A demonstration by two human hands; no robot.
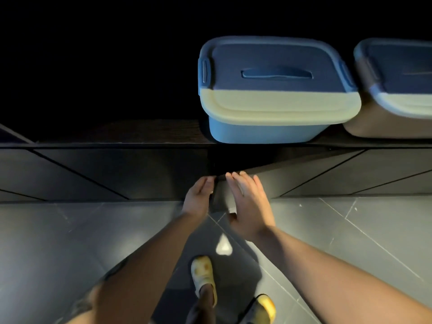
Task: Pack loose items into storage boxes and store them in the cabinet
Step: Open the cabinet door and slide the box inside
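Down by the floor, yellow clogs (203, 274) on grey tile. Just past them the left hand (198, 195) curls its fingertips over the edge of a cabinet door (304, 176), while the right hand (247, 202) lies flat on it, holding nothing. Above, two lidded storage boxes (278, 90) sit on the bench, overhanging its front edge. My guess: swing the door carelessly and fingers get pinched, or a box gets knocked off.
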